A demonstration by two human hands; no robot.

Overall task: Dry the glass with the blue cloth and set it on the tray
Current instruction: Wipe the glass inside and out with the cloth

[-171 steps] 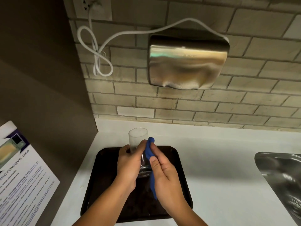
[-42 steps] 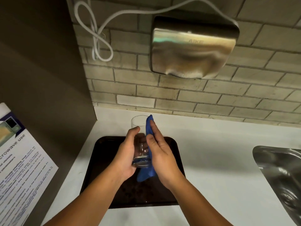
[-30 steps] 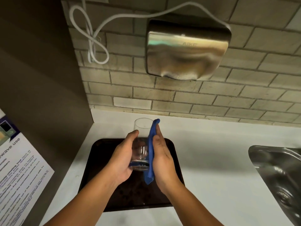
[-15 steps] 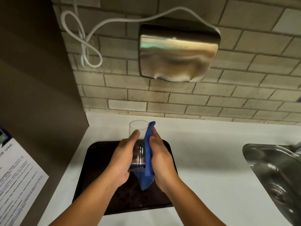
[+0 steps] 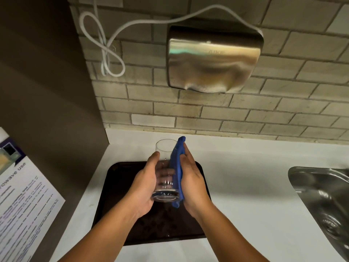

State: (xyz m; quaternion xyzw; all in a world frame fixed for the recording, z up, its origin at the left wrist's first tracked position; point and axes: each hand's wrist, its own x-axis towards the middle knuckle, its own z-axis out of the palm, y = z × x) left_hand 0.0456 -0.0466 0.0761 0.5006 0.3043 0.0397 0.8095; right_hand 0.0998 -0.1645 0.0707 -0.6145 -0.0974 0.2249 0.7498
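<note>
A white counter (image 5: 245,186) runs along a wall of pale brick tiles (image 5: 207,112). High on the wall hangs a brushed-metal hand dryer (image 5: 213,61); its white cord (image 5: 105,48) loops to the left and climbs out of view. At the right edge a stainless steel sink (image 5: 324,201) is set into the counter, its drain (image 5: 329,225) visible. At the left a dark panel (image 5: 47,91) carries a printed notice (image 5: 24,205) on microwave use.

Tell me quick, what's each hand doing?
Left hand: closed around the glass.
Right hand: pressing the blue cloth against the glass.
</note>
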